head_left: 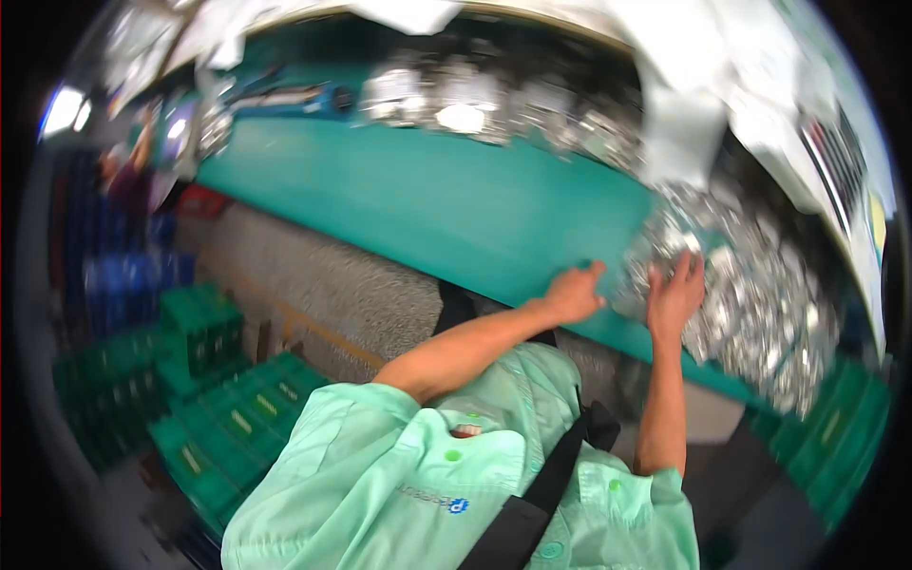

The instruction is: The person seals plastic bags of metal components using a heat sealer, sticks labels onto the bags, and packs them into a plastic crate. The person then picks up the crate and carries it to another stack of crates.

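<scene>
hands point(676, 294) at silvery packets point(755, 309), blurred shirt logo point(459, 506)

Silvery packets point(760, 304) glint by the right edge of the teal table point(408, 190), a mint-green shirt point(370, 484) at its near edge.

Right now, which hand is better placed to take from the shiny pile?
Right, probably: the right hand is at the edge of the shiny pile, while the left hand is farther off, over the green tabletop.
</scene>
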`<action>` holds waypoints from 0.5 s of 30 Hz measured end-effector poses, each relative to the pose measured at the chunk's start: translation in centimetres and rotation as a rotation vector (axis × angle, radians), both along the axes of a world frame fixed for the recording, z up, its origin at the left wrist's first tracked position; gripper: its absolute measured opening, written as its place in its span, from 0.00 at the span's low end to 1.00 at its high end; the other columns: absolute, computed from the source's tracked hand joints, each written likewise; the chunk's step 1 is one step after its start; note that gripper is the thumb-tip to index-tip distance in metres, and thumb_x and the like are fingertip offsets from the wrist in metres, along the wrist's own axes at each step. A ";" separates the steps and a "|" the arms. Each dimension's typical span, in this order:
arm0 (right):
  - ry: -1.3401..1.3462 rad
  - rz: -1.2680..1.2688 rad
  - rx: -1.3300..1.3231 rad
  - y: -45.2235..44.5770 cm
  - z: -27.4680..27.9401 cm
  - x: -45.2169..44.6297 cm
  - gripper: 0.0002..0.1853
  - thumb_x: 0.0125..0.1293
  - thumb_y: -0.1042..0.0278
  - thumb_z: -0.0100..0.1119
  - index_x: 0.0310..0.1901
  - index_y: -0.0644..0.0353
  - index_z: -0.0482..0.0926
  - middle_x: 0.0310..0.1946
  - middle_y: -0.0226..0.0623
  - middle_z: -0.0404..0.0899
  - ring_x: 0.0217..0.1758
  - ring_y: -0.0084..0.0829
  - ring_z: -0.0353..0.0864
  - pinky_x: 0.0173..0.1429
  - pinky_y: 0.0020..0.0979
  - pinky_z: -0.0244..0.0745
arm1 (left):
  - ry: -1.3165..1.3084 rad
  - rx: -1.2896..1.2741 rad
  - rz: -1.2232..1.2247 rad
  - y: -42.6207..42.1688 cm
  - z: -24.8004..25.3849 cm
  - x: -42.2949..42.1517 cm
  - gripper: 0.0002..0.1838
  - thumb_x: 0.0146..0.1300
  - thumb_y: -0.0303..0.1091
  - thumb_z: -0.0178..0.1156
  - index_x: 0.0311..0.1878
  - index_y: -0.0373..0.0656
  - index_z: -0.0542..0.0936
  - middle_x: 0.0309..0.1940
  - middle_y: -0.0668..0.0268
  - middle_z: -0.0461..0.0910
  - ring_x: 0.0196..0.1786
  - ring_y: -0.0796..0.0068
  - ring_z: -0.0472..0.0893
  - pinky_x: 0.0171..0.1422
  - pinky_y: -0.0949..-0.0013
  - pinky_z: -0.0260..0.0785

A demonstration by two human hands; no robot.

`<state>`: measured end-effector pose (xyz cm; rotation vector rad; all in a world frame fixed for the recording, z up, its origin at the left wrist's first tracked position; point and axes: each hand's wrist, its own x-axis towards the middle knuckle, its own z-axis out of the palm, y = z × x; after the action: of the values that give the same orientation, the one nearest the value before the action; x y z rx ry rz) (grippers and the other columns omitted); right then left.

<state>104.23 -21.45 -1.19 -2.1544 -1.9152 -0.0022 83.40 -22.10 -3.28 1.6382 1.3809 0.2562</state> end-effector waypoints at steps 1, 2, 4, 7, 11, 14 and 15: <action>-0.132 0.001 -0.123 -0.3 0.6 -2.6 0.41 0.63 0.50 0.65 0.74 0.57 0.60 0.72 0.57 0.59 0.74 0.60 0.56 0.73 0.61 0.52 | -0.037 -0.017 -0.024 -0.5 0.0 -2.0 0.30 0.57 0.37 0.67 0.61 0.41 0.70 0.32 0.51 0.84 0.41 0.45 0.84 0.48 0.48 0.75; -0.209 0.023 -0.084 -0.7 -0.8 -3.2 0.41 0.66 0.46 0.61 0.75 0.53 0.59 0.73 0.56 0.57 0.76 0.60 0.53 0.74 0.63 0.49 | -0.067 -0.063 -0.050 -1.1 0.1 -4.1 0.29 0.57 0.37 0.67 0.61 0.40 0.70 0.32 0.52 0.84 0.43 0.45 0.83 0.49 0.48 0.75; -0.265 0.052 -0.044 -0.2 -2.1 -2.6 0.41 0.67 0.43 0.59 0.76 0.53 0.58 0.73 0.56 0.57 0.75 0.59 0.55 0.73 0.62 0.51 | -0.049 -0.049 -0.023 -2.6 0.8 -9.1 0.28 0.57 0.36 0.66 0.60 0.38 0.72 0.31 0.53 0.84 0.42 0.47 0.83 0.48 0.49 0.74; -0.284 -0.014 -0.101 1.3 -2.4 -2.4 0.40 0.64 0.47 0.62 0.74 0.55 0.61 0.71 0.55 0.61 0.71 0.58 0.61 0.70 0.58 0.58 | -0.049 -0.098 0.107 -5.3 1.6 -18.8 0.24 0.58 0.35 0.66 0.57 0.36 0.75 0.34 0.53 0.84 0.42 0.50 0.83 0.48 0.52 0.73; -0.202 0.041 -0.067 2.3 1.3 -14.4 0.33 0.62 0.60 0.65 0.68 0.61 0.68 0.61 0.55 0.71 0.65 0.53 0.68 0.67 0.50 0.64 | -0.077 -0.093 0.372 -11.1 -0.2 -34.1 0.21 0.58 0.36 0.68 0.53 0.37 0.78 0.34 0.55 0.84 0.41 0.53 0.85 0.46 0.54 0.75; 0.455 0.292 -0.329 3.2 -0.5 -28.9 0.27 0.62 0.66 0.64 0.62 0.67 0.74 0.46 0.48 0.81 0.49 0.37 0.80 0.54 0.38 0.75 | -0.057 -0.083 0.589 -16.4 -2.2 -45.0 0.21 0.54 0.36 0.71 0.49 0.36 0.81 0.33 0.56 0.86 0.39 0.56 0.86 0.47 0.58 0.76; 0.595 0.376 -0.459 2.7 1.1 -36.4 0.25 0.63 0.66 0.64 0.60 0.69 0.75 0.36 0.41 0.83 0.37 0.30 0.81 0.45 0.31 0.76 | -0.026 -0.120 0.665 -18.0 -1.9 -48.5 0.21 0.51 0.35 0.71 0.48 0.36 0.82 0.33 0.56 0.86 0.39 0.58 0.86 0.46 0.59 0.77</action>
<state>67.84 -18.78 -0.04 -1.6879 -2.0180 1.1071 34.89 -40.08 -5.21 1.0301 1.8491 0.5618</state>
